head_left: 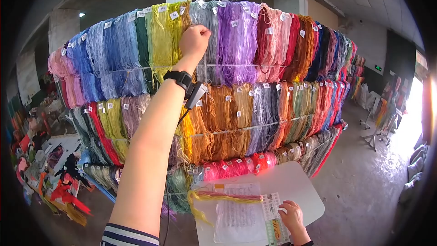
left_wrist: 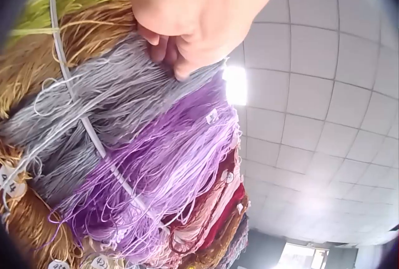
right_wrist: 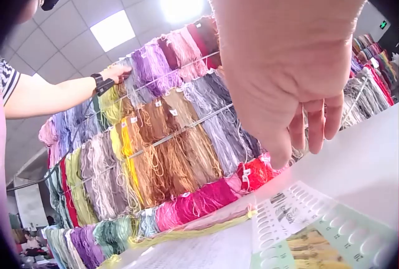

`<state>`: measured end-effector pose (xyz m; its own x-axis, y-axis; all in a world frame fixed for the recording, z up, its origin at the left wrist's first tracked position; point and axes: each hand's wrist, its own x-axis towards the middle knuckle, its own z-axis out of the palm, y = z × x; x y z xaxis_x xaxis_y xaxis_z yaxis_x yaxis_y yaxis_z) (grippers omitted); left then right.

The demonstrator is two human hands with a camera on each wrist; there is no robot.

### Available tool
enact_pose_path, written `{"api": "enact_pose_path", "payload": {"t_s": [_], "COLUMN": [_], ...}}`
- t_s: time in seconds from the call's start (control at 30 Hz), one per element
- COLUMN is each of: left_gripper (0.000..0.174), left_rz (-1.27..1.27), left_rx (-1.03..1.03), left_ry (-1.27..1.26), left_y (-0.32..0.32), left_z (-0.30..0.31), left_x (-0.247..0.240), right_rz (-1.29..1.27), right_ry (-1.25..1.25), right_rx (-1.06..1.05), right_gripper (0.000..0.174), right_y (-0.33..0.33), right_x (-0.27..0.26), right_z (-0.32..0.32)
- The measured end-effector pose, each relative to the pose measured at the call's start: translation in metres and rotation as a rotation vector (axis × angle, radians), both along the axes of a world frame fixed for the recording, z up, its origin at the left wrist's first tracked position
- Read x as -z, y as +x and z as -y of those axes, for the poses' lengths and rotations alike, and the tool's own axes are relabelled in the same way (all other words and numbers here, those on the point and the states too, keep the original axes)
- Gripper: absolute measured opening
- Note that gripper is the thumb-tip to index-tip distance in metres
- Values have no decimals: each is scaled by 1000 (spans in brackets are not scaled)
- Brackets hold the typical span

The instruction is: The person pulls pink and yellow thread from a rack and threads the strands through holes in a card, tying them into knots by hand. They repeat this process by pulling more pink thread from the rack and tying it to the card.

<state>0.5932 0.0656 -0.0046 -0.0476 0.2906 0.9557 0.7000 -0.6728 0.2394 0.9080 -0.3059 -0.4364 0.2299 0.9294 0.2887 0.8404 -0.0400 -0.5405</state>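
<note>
My left hand is raised to the top row of the rack, its fingers curled into a hank of grey thread. In the left wrist view the fingertips pinch the grey strands near their upper end. Purple thread hangs to the right, brown and yellow-green thread to the left. Low at the right, my right hand hovers over a white table with loosely bent fingers and holds nothing. Beside it lies a thread card with punched holes. A pink and yellow thread bundle crosses the card's upper part.
A printed sheet lies on the table. The curved rack carries several tiers of coloured hanks with white number tags, hung over metal rods. Loose thread is heaped at the left. Stands occupy the floor at the right.
</note>
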Motion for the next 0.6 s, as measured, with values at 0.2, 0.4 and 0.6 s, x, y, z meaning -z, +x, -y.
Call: {"api": "enact_pose_path", "payload": {"t_s": [0.2,0.4,0.6], "left_gripper": [29,30,18], "left_rz": [37,31,121], "left_rx": [36,117,461], "left_ry": [2,-31,-122], "left_y": [-9,-21,-29], "left_z": [5,9,15], "left_x": [13,13,17], "right_rz": [-5,36,19], "right_ry": [-5,-56,-136], "right_rx": [0,33,0], "right_gripper": [15,12,13], "right_y": [5,9,-6], "right_x": [-2,0,-11], "right_z": [11,13,10]}}
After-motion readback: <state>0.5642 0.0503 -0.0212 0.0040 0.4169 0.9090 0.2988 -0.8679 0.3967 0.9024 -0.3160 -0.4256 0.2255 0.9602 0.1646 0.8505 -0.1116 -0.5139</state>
